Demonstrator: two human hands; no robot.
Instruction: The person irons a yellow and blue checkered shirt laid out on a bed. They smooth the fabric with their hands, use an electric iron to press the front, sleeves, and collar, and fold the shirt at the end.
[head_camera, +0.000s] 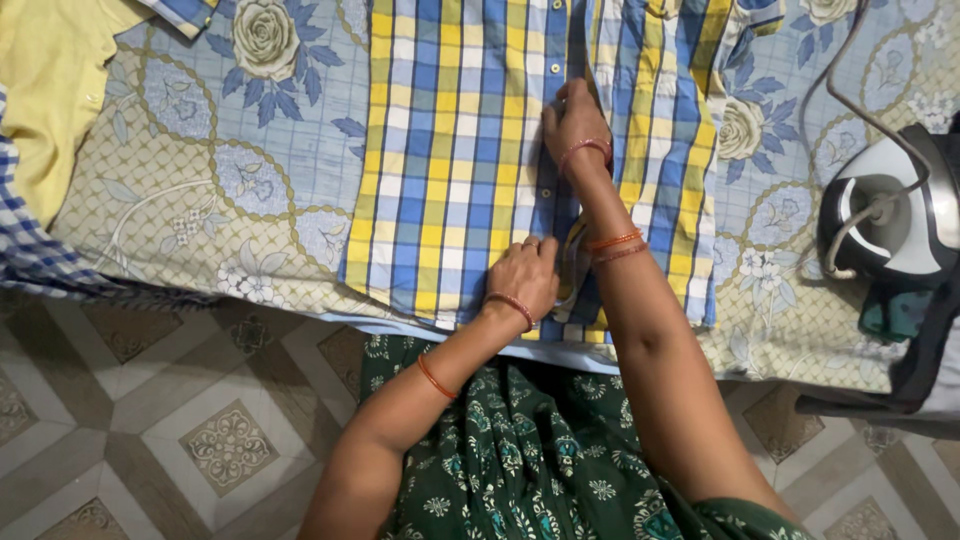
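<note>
A blue, yellow and white checked shirt (460, 150) lies flat on a floral bedsheet (240, 170). My left hand (525, 275) presses on the shirt's front placket near the lower hem, fingers curled on the cloth edge. My right hand (575, 120) reaches farther up the same placket and rests flat on the fabric, fingers pinching the seam. Both wrists carry orange and red bangles.
A black and silver electric iron (885, 215) with its cord stands on the sheet at the right. A yellow garment (50, 90) and a blue checked cloth (30, 250) lie at the left. Patterned floor tiles (200, 430) show below the bed edge.
</note>
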